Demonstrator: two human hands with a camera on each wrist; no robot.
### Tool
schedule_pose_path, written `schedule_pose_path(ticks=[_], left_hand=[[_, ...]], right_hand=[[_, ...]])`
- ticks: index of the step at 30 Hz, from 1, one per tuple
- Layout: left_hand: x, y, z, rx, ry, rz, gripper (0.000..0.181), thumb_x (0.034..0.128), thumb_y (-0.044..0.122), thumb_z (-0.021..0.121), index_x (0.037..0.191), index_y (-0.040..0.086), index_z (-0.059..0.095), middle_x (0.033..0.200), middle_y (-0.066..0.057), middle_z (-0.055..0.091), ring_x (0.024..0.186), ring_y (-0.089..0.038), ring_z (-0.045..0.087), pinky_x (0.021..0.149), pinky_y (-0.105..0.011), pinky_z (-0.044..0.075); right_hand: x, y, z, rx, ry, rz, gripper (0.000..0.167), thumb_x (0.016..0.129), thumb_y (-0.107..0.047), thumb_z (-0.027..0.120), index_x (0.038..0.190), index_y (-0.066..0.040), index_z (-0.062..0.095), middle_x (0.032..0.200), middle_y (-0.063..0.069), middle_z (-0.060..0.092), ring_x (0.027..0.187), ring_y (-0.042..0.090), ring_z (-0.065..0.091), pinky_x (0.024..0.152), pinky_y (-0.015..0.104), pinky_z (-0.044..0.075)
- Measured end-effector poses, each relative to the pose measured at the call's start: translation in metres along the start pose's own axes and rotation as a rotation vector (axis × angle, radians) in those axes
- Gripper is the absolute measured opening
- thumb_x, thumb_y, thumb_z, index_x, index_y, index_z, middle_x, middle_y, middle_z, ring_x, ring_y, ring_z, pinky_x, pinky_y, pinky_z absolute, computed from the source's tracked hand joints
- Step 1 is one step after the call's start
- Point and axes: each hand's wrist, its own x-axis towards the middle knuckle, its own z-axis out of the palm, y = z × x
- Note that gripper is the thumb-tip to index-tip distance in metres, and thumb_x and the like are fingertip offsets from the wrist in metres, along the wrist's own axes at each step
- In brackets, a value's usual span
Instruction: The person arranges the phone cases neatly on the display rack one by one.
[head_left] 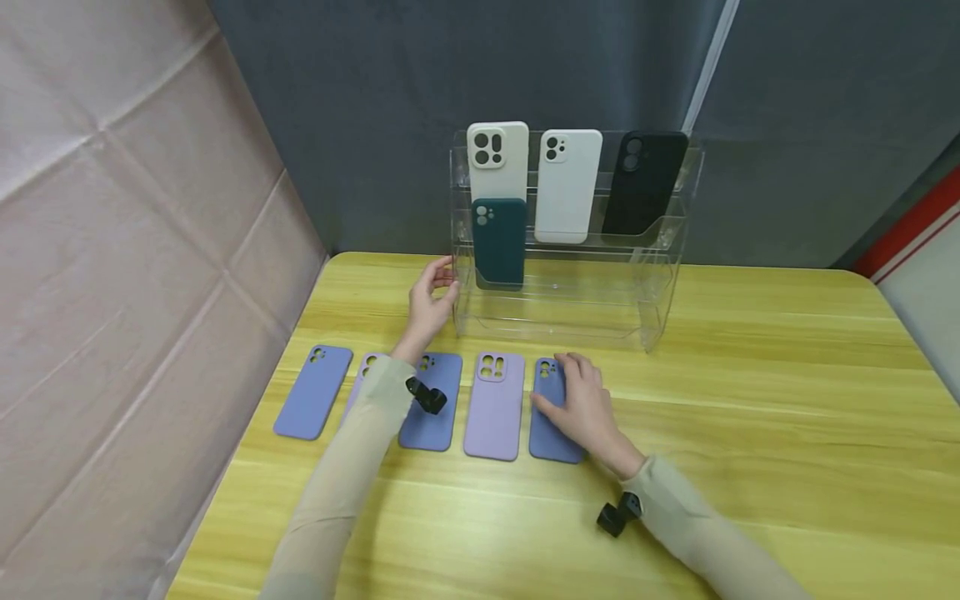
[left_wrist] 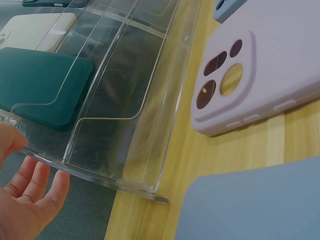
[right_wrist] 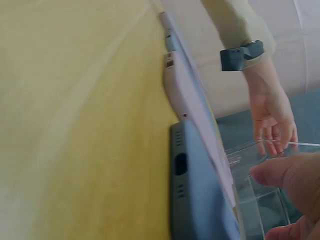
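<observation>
In the head view, my left hand is at the left side of the clear stand, its fingertips against the side panel; the left wrist view shows these fingers spread and relaxed. My right hand lies over the rightmost blue phone case, thumb by its left edge and fingers near its top; whether they press it cannot be told. In the right wrist view, this case partly shows beside my thumb. A lilac case lies left of it.
Further left lie blue cases and a lilac one, partly under my left arm. The stand holds a cream case, a white case, a black case and a dark green case. A grey curtain hangs behind.
</observation>
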Motion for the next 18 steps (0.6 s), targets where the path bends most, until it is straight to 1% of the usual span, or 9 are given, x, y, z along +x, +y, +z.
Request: schedule_pose_path(ticks=[4, 7, 14, 18], left_hand=[[0.0, 0.0, 0.001, 0.001, 0.0, -0.008, 0.038, 0.0876, -0.013, 0.052, 0.125, -0.014, 0.047, 0.11, -0.037, 0.052, 0.101, -0.045, 0.052, 0.083, -0.054, 0.045], [0.0, 0.001, 0.0, 0.002, -0.004, -0.014, 0.038, 0.0879, -0.012, 0.052, 0.126, -0.014, 0.047, 0.111, -0.038, 0.051, 0.102, -0.045, 0.052, 0.082, -0.054, 0.046], [-0.001, 0.002, 0.0, 0.009, -0.004, -0.028, 0.039, 0.0885, -0.011, 0.052, 0.127, -0.012, 0.047, 0.112, -0.035, 0.052, 0.102, -0.044, 0.051, 0.082, -0.052, 0.046], [-0.001, 0.001, 0.0, 0.005, -0.005, -0.024, 0.039, 0.0885, -0.011, 0.052, 0.127, -0.013, 0.047, 0.111, -0.036, 0.052, 0.102, -0.045, 0.051, 0.082, -0.053, 0.046]], right_hand=[[-0.001, 0.002, 0.003, -0.029, -0.029, 0.01, 0.073, 0.08, -0.038, 0.071, 0.135, -0.001, 0.043, 0.137, 0.025, 0.038, 0.121, 0.041, 0.037, 0.084, 0.059, 0.039], [0.0, 0.003, 0.006, -0.046, -0.033, 0.002, 0.072, 0.079, -0.038, 0.072, 0.134, 0.0, 0.043, 0.137, 0.025, 0.037, 0.122, 0.04, 0.036, 0.084, 0.059, 0.039], [0.004, 0.004, 0.01, -0.047, -0.041, -0.015, 0.072, 0.078, -0.033, 0.074, 0.132, 0.004, 0.043, 0.134, 0.028, 0.038, 0.124, 0.042, 0.034, 0.095, 0.059, 0.035], [0.006, 0.005, 0.012, -0.072, -0.042, -0.02, 0.073, 0.078, -0.034, 0.075, 0.13, 0.007, 0.044, 0.131, 0.028, 0.04, 0.123, 0.042, 0.034, 0.096, 0.057, 0.034]])
